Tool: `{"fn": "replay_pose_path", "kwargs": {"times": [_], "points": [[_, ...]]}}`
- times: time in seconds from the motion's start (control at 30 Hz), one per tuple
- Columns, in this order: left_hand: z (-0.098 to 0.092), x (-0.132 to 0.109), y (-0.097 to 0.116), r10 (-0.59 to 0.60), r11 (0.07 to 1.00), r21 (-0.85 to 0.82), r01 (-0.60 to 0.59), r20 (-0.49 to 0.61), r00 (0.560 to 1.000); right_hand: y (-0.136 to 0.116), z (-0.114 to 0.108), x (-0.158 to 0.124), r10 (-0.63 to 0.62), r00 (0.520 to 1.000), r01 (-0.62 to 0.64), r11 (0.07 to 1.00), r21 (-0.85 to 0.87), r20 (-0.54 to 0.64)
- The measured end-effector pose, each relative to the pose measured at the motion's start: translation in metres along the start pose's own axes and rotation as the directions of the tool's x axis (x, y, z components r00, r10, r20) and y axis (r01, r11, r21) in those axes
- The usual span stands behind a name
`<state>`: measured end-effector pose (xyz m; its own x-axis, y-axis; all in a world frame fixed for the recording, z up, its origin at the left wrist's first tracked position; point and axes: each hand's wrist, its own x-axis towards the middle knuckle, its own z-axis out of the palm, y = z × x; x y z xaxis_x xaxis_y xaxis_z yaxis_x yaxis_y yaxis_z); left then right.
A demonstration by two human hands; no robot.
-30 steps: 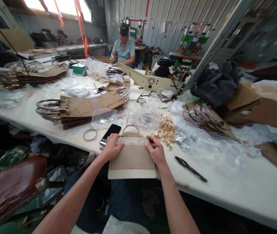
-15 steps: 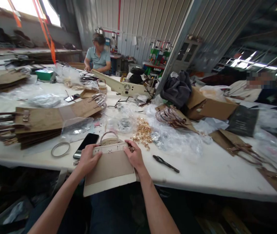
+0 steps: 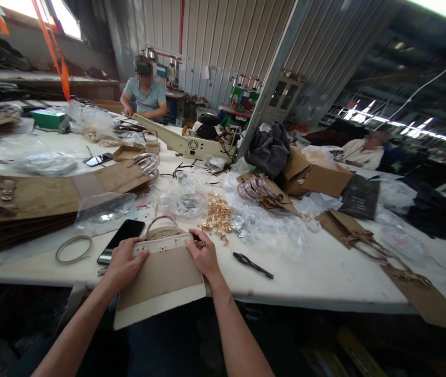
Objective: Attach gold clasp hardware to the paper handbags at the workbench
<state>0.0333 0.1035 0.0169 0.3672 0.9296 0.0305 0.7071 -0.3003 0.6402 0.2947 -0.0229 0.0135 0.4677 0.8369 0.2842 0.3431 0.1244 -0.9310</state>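
Between my hands is a tan handbag panel with a pale, punched strip along its top and a loop handle rising behind it. My left hand grips the top left corner, thumb on the front face. On the top right corner my right hand is closed, thumb in front and fingers behind, partly hidden. The panel tilts over the table's front edge. Just beyond it lies a heap of small gold metal fittings. A black phone is beside my left hand, a black hand tool to the right.
Stacked brown bag panels and a coiled strap lie left. Plastic bags, a cardboard box and more bag panels are right. A cream machine stands behind; a person sits across the table.
The view has turned slightly right, so the table's contents appear farther left. Both hands keep hold of the bag panel in nearly the same pose.
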Motion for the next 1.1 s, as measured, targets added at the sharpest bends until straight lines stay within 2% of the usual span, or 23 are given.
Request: {"fn": "replay_pose_path", "kwargs": {"times": [0.3,0.37,0.43,0.5,0.57,0.6,0.63,0.67,0.7,0.77,0.8,0.87,0.93,1.1], "points": [[0.003,0.002,-0.003,0.011,1.0,0.027,-0.011,0.029,1.0,-0.001,0.002,-0.001,0.009,1.0,-0.009,1.0,-0.02,-0.007],[0.004,0.001,-0.003,0.017,1.0,0.02,-0.017,0.014,1.0,-0.005,0.002,-0.001,0.033,0.999,-0.032,0.999,-0.016,0.018],[0.005,0.0,-0.004,0.021,1.0,0.011,-0.021,0.004,1.0,-0.014,-0.007,-0.001,0.053,0.996,-0.052,0.999,-0.016,0.065],[0.005,0.0,-0.003,0.019,1.0,0.011,-0.019,0.001,1.0,-0.025,-0.032,-0.001,0.017,0.999,-0.013,0.998,-0.066,0.05],[0.005,-0.001,-0.001,0.016,1.0,0.019,-0.016,0.003,1.0,-0.036,-0.074,0.001,-0.096,0.99,0.073,0.977,-0.202,-0.105],[0.004,-0.001,0.0,0.013,1.0,0.024,-0.013,0.006,1.0,-0.04,-0.1,0.004,-0.156,0.965,0.089,0.952,-0.294,-0.213],[0.004,-0.001,0.001,0.008,1.0,0.029,-0.008,0.009,1.0,-0.043,-0.128,0.008,-0.207,0.914,0.061,0.92,-0.388,-0.349],[0.004,-0.001,0.002,0.001,1.0,0.031,-0.002,0.012,1.0,-0.043,-0.155,0.014,-0.234,0.859,-0.019,0.874,-0.486,-0.455],[0.004,-0.002,0.004,-0.008,0.999,0.033,0.008,0.015,1.0,-0.041,-0.18,0.021,-0.234,0.829,-0.132,0.8,-0.585,-0.507],[0.004,-0.002,0.005,-0.029,0.999,0.033,0.028,0.02,0.999,-0.033,-0.217,0.038,-0.051,0.91,-0.31,0.573,-0.758,-0.411],[0.004,-0.001,0.005,-0.036,0.999,0.032,0.035,0.025,0.999,-0.027,-0.228,0.046,0.036,0.934,-0.323,0.516,-0.793,-0.357],[0.005,-0.001,0.004,-0.043,0.999,0.032,0.042,0.032,0.999,-0.015,-0.235,0.061,0.182,0.951,-0.308,0.455,-0.836,-0.251],[0.007,-0.001,0.002,-0.046,0.999,0.031,0.045,0.031,0.998,-0.005,-0.226,0.073,0.259,0.943,-0.306,0.425,-0.852,-0.21],[0.008,-0.005,0.003,-0.043,0.999,0.02,0.043,-0.002,0.999,0.01,-0.199,0.087,0.349,0.897,-0.387,0.318,-0.866,-0.273]]}}
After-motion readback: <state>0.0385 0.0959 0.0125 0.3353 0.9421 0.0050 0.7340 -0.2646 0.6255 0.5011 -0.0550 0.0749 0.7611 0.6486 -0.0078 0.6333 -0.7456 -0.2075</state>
